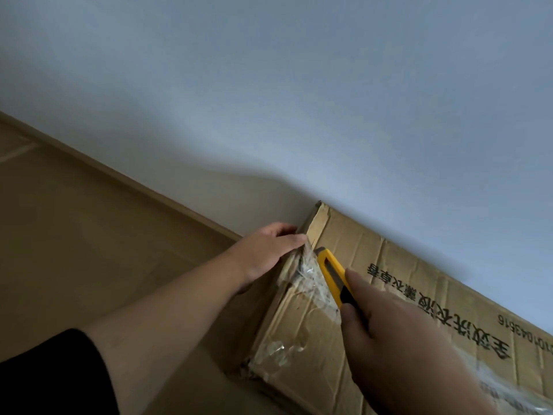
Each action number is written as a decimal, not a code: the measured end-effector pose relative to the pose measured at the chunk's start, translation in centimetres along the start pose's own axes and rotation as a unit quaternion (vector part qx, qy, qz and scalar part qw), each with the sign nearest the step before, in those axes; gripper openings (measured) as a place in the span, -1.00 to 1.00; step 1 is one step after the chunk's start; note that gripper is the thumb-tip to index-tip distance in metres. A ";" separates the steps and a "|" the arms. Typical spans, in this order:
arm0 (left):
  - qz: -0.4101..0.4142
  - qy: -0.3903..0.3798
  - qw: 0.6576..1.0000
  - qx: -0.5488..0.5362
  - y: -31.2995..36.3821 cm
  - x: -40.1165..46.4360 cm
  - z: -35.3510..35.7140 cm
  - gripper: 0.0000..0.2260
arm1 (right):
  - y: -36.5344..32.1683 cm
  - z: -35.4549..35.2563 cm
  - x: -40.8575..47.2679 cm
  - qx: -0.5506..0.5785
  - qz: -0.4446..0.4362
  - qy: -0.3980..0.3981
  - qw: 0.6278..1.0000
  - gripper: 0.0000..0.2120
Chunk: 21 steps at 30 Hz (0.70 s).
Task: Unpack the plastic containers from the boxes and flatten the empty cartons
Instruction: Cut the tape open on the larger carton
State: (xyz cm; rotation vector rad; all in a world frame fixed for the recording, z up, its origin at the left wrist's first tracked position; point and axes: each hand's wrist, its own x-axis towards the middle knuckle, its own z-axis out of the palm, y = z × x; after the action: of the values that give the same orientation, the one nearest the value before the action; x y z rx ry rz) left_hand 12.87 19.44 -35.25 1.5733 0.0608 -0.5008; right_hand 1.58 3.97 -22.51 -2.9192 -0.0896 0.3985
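Note:
A worn brown cardboard carton (398, 283) with black printed characters stands against the wall, its top sealed with crinkled clear tape (311, 280). My right hand (392, 333) grips a yellow and black utility knife (333, 275), whose tip lies on the tape at the carton's top seam. My left hand (269, 250) rests on the carton's far left corner, fingers over the edge and thumb by the tape. The carton's contents are hidden.
A pale wall (299, 100) fills the upper view, with a baseboard (125, 175) running diagonally. Brown flooring (89, 235) lies to the left of the carton. A dark sleeve (51, 375) covers my left upper arm.

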 end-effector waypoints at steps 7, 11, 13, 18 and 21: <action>0.030 -0.049 0.985 0.160 3.1 2.4 0.7 -0.48 | 1.5 1.5 -0.1 0.081 0.038 0.010 0.996 -0.44; 0.024 -0.072 0.991 0.107 2.7 2.4 0.4 -0.42 | 2.7 2.5 -1.6 0.087 0.081 0.061 0.991 -0.43; 0.020 -0.098 0.994 0.051 2.3 2.2 0.1 -0.32 | 3.2 2.8 -2.4 0.102 0.096 0.088 0.986 -0.42; 0.030 -0.060 0.992 0.109 2.1 2.6 1.3 -0.30 | 3.4 3.1 -2.3 0.085 0.110 0.095 0.986 -0.39; 0.038 -0.074 0.988 0.127 1.8 2.3 1.2 -0.46 | 2.3 3.0 -2.5 0.068 0.075 0.073 0.992 -0.39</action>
State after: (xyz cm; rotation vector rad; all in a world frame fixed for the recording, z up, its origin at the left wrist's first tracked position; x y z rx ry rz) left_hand 15.21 17.52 -34.34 1.7748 -0.1821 -0.5808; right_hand -1.52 2.08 -25.17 -2.8171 0.1724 0.2035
